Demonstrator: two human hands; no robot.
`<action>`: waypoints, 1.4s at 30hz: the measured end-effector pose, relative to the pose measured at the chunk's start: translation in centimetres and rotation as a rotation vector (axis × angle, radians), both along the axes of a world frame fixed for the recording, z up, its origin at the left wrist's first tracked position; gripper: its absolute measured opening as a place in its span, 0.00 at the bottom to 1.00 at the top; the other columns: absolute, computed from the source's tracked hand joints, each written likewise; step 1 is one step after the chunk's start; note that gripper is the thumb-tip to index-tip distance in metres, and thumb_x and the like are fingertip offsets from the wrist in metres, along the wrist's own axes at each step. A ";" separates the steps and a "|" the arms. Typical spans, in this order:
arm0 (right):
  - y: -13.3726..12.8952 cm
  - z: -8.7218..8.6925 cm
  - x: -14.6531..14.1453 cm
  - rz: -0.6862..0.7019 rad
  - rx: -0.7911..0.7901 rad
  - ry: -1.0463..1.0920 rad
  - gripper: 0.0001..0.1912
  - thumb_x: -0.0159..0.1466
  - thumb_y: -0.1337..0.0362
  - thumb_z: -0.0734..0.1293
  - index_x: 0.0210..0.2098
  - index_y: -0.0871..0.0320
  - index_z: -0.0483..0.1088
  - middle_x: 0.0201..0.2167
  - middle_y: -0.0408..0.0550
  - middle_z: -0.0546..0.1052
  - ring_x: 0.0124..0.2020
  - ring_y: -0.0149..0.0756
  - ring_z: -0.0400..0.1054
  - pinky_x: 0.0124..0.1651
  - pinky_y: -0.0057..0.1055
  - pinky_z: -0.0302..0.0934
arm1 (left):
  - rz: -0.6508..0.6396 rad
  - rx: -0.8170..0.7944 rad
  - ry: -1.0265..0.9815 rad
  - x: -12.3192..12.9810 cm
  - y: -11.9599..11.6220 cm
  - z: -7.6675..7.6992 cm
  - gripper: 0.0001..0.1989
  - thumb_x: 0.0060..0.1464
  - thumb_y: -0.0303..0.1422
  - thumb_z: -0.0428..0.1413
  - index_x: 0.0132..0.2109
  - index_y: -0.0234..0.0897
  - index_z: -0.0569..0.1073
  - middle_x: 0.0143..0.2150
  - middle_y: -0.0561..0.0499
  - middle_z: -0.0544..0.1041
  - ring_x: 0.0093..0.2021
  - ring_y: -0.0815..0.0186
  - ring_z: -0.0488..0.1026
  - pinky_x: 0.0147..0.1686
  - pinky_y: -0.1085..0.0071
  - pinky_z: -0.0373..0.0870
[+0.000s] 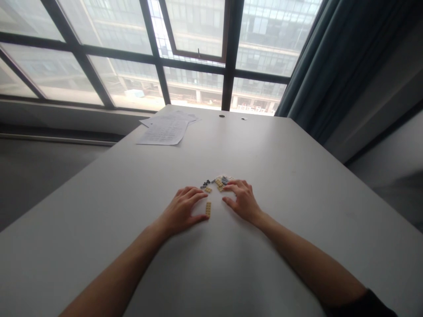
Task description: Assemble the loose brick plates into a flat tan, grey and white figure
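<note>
A long tan studded brick [208,209] lies on the white table between my hands. My left hand [187,208] is beside it on the left, fingers apart, with the thumb tip at the brick's near end. Beyond it sits a smaller tan piece [208,190], close to my left fingertips. My right hand [243,200] has its fingers spread, the fingertips at the right side of a small pile of tan, grey and white pieces [219,182]. Several dark grey pieces [206,182] lie just left of that pile.
Printed paper sheets [165,130] lie at the far left of the white table [280,176]. Two small round items or holes [221,116] show near the far edge. Behind stand large windows [198,88], with a dark curtain [317,75] on the right.
</note>
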State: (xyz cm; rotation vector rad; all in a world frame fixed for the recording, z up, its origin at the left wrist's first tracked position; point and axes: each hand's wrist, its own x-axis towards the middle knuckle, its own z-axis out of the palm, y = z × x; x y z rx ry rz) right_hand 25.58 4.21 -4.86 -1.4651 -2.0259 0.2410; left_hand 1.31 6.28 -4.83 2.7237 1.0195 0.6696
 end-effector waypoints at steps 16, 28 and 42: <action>2.7 -0.7 1.6 -0.067 -0.039 -0.180 0.06 0.62 0.63 0.67 0.38 0.55 0.74 0.43 0.50 0.72 0.49 0.42 0.60 0.51 0.40 0.50 | 0.005 0.075 -0.044 0.1 -0.1 -0.1 0.18 0.54 0.43 0.56 0.49 0.40 0.72 0.49 0.45 0.74 0.52 0.56 0.66 0.52 0.58 0.60; 1.9 0.1 1.0 -0.038 0.002 -0.088 0.05 0.64 0.66 0.65 0.38 0.57 0.72 0.43 0.51 0.74 0.48 0.42 0.62 0.51 0.41 0.54 | 0.087 0.126 -0.223 0.7 -0.2 0.3 0.11 0.56 0.38 0.56 0.43 0.39 0.73 0.43 0.46 0.77 0.45 0.59 0.71 0.47 0.60 0.66; -3.0 0.8 -2.7 0.104 -0.055 0.555 0.05 0.61 0.62 0.67 0.33 0.57 0.70 0.27 0.42 0.74 0.28 0.31 0.68 0.35 0.28 0.65 | 0.086 -0.039 -0.545 3.9 -2.7 1.4 0.05 0.57 0.34 0.56 0.37 0.39 0.75 0.31 0.51 0.77 0.32 0.67 0.73 0.34 0.70 0.70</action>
